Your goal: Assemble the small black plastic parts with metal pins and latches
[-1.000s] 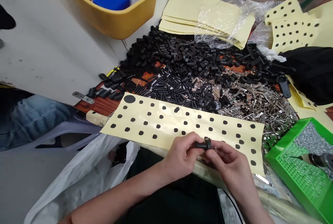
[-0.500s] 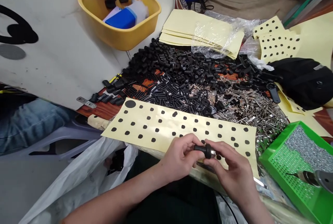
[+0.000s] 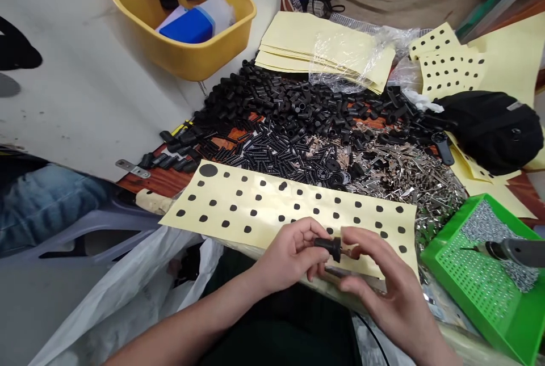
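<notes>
My left hand (image 3: 286, 255) is closed around a small black plastic plug-like part (image 3: 334, 248) with a flared collar. A thin metal piece sticks out of its right end. Thumb and fingers of my right hand (image 3: 389, 284) are spread apart just to the right of that metal piece. A fingertip lies close to the metal; whether it touches I cannot tell. Below both hands lies a long yellow sheet (image 3: 230, 201) marked with black dots.
Behind the sheet are heaps of black plastic parts (image 3: 276, 99), black ridged pieces (image 3: 272, 150) and metal strips (image 3: 409, 167). A green tray (image 3: 447, 230) of small metal pieces stands right, with a screwdriver-like tool (image 3: 511, 251) over it. A yellow bin (image 3: 191, 62) hangs upper left.
My right hand has opened and drawn back slightly from the black part, which stays in my left hand. The tool over the green tray appears higher, and the view has shifted a little.
</notes>
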`<act>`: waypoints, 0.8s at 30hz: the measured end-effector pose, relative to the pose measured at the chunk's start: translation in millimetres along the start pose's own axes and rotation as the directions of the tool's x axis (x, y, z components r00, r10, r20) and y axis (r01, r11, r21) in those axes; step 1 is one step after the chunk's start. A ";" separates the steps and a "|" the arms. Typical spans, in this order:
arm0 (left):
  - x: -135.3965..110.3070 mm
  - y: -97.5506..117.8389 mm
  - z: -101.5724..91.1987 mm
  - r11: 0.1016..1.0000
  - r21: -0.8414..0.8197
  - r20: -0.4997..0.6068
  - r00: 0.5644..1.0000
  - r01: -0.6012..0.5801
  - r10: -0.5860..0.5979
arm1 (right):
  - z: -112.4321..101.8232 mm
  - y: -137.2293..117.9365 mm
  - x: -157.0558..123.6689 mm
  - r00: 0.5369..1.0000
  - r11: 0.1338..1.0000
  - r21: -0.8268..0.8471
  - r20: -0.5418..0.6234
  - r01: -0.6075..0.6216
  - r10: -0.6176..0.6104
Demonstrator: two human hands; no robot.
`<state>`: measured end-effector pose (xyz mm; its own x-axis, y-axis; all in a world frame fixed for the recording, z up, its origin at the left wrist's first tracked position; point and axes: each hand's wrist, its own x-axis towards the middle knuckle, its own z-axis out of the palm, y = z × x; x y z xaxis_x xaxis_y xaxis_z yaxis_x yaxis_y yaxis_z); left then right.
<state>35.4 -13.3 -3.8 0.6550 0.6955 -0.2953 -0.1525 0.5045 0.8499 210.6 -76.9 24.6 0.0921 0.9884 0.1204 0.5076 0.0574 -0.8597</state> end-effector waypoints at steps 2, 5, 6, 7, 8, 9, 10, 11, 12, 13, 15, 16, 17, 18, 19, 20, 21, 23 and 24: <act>-1.5 -1.0 1.3 0.998 0.053 0.005 0.999 -0.037 0.037 | 3.5 -1.0 1.1 0.998 0.998 0.017 0.015 -0.056 0.055; -4.3 -0.9 3.8 0.964 0.214 -0.022 0.986 -0.156 0.165 | 8.6 2.4 3.0 0.899 0.891 0.160 0.189 -0.425 0.395; -4.9 -0.2 4.3 0.959 0.227 -0.028 0.983 -0.171 0.182 | 9.0 3.6 3.5 0.854 0.846 0.181 0.259 -0.501 0.450; -5.1 0.7 4.5 0.966 0.203 -0.031 0.985 -0.161 0.171 | 8.5 4.2 3.8 0.846 0.838 0.188 0.277 -0.512 0.455; -5.1 1.7 4.5 0.980 0.150 -0.033 0.990 -0.131 0.138 | 7.5 4.0 3.9 0.878 0.871 0.178 0.244 -0.457 0.411; -4.9 2.9 4.2 0.992 0.086 -0.032 0.995 -0.094 0.097 | 6.2 2.9 3.9 0.932 0.928 0.147 0.174 -0.343 0.317; -4.5 4.0 3.7 0.998 0.028 -0.025 0.998 -0.056 0.057 | 5.0 1.1 3.7 0.976 0.976 0.094 0.106 -0.198 0.188; -4.3 4.9 3.1 1.000 -0.013 -0.008 1.000 -0.027 0.027 | 4.3 -1.2 3.4 0.997 0.998 0.036 0.055 -0.055 0.053; -4.1 5.5 2.6 0.999 -0.037 0.012 1.000 -0.010 0.010 | 4.2 -3.7 3.0 0.998 0.999 -0.010 0.029 0.052 -0.051; -4.3 5.7 2.2 0.999 -0.040 0.025 1.000 -0.008 0.009 | 4.8 -5.9 2.5 0.995 0.994 -0.038 0.020 0.101 -0.100; -5.1 4.7 1.5 0.996 0.048 0.020 0.997 -0.069 0.068 | 7.9 -9.0 1.9 1.000 1.000 -0.013 0.011 0.016 -0.016; -5.7 3.6 1.1 0.982 0.136 0.007 0.991 -0.130 0.131 | 9.9 -9.7 1.9 0.996 0.995 0.036 0.024 -0.088 0.088; -6.4 2.2 0.6 0.949 0.242 -0.003 0.978 -0.203 0.210 | 11.8 -10.0 2.1 0.979 0.975 0.096 0.055 -0.203 0.198; -6.9 0.8 0.0 0.898 0.344 0.001 0.957 -0.272 0.290 | 13.5 -10.3 2.5 0.950 0.939 0.155 0.104 -0.307 0.294; -7.4 -0.6 -0.7 0.844 0.424 0.016 0.935 -0.327 0.355 | 14.7 -10.6 3.1 0.922 0.900 0.207 0.152 -0.383 0.357; -7.7 -1.6 -1.3 0.806 0.469 0.030 0.919 -0.361 0.393 | 15.4 -11.2 3.8 0.902 0.873 0.238 0.188 -0.425 0.388; -8.0 -2.2 -1.9 0.799 0.477 0.031 0.915 -0.367 0.402 | 15.6 -12.1 4.4 0.897 0.868 0.243 0.202 -0.434 0.392; -8.0 -1.7 -2.4 0.873 0.385 -0.002 0.945 -0.300 0.326 | 14.9 -14.4 5.4 0.931 0.914 0.186 0.135 -0.361 0.340; -7.9 -0.8 -2.3 0.927 0.295 -0.017 0.969 -0.233 0.248 | 14.4 -15.5 5.4 0.955 0.945 0.137 0.080 -0.296 0.287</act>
<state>28.6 -18.0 -3.1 0.5840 0.8076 -0.0823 -0.0755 0.1549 0.9850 190.9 -70.4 31.4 0.1654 0.9712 -0.1716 0.3352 -0.2190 -0.9163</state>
